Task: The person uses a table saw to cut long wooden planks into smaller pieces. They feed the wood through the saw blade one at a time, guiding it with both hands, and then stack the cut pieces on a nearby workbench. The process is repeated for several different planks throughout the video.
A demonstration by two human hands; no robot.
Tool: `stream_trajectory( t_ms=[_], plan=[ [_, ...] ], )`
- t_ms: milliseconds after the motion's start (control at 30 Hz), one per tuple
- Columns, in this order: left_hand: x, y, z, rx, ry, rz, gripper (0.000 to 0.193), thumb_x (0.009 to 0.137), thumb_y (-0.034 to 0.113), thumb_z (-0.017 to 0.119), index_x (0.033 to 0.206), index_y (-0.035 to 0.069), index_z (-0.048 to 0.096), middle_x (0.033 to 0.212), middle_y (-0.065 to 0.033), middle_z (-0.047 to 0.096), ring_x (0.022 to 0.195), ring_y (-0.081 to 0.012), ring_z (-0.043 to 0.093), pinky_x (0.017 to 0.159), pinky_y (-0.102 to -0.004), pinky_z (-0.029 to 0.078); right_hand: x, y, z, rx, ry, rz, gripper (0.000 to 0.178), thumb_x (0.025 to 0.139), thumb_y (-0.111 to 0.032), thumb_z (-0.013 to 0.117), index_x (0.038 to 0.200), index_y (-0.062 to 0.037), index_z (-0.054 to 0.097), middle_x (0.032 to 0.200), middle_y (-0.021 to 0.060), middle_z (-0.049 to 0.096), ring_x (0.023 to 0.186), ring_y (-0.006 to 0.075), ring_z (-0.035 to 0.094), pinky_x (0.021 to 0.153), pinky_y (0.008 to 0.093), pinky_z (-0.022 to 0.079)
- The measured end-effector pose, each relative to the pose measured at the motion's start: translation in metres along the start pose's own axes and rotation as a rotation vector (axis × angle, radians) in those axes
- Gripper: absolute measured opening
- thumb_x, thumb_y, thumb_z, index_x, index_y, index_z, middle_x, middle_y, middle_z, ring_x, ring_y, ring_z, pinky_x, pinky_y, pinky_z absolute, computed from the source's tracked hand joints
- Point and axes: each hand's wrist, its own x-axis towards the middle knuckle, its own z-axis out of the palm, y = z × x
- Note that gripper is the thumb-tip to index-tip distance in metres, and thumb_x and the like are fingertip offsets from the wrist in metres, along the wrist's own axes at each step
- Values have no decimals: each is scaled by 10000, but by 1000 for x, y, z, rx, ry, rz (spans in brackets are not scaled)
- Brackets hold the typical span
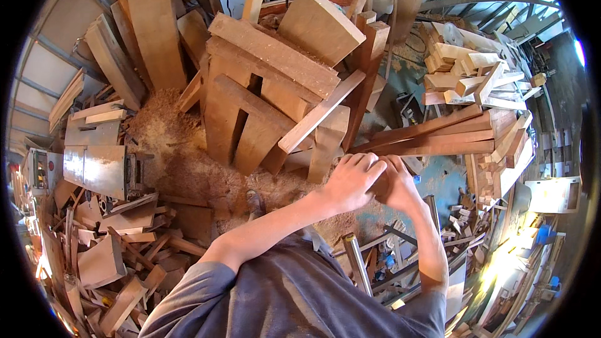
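Note:
My left hand [354,181] and my right hand [397,183] are close together in front of me, their fingers curled. Between them shows a small part of a brown piece of wood [380,183], which both appear to grip. Most of that piece is hidden by the hands, so its length cannot be made out. Just beyond my fingers, several long reddish-brown boards [432,143] lie side by side, running off to the right. Left of my left hand leans a pale narrow board [322,111] across a stack of thick brown planks [247,122].
Cut pale blocks [469,78] are piled at the far right. A heap of offcuts [116,263] fills the lower left, below a metal-topped machine [94,156]. Sawdust [166,131] covers the floor, and tall planks [153,25] lean at the back left. A metal post [357,263] stands near my body.

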Motion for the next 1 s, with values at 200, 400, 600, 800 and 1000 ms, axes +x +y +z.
stream_trajectory(
  t_ms=[200, 400, 600, 800, 1000],
  plan=[
    [-80, -33, -47, 67, 137, -106, 477, 839, 216, 802, 1232, 19, 615, 1378, -174, 588, 1252, -363, 595, 1072, -473, 473, 73, 116, 20, -143, -96, -154, 747, 723, 68, 690, 1428, -8, 455, 1358, 226, 519, 1273, 461, 537, 1048, 470, 499],
    [-258, -78, -48, 36, 275, -798, 482, 863, 146, 747, 1294, -22, 616, 1303, -234, 656, 1199, -423, 635, 998, -446, 531, 151, 157, 25, -173, -70, -12, 833, 693, 94, 715, 1473, -9, 442, 1624, 262, 310, 1325, 474, 518, 1078, 472, 495],
    [-393, -70, -23, 17, 615, -1297, 522, 828, 96, 773, 1317, 10, 613, 1210, -208, 696, 1038, -354, 712, 890, -417, 565, 182, 92, 0, -393, -177, 64, 514, 786, 46, 675, 1296, -9, 648, 1454, 224, 570, 1238, 429, 609, 1042, 475, 512],
    [-435, -81, -8, -38, 808, -1369, 518, 821, 83, 758, 1309, -14, 612, 1145, -230, 710, 1019, -347, 720, 855, -418, 564, 250, -72, 22, -347, 521, -411, 731, 787, -244, 833, 1439, -48, 567, 1353, 230, 610, 1191, 433, 605, 1073, 462, 473],
    [-442, -107, -49, -13, 809, -1144, 467, 848, 59, 724, 1294, -9, 604, 1076, -210, 693, 935, -314, 694, 825, -396, 543, 277, -116, 39, -388, 200, -71, 831, 797, -294, 800, 1537, -77, 490, 1371, 242, 602, 1223, 446, 603, 1040, 482, 495]
  ],
)
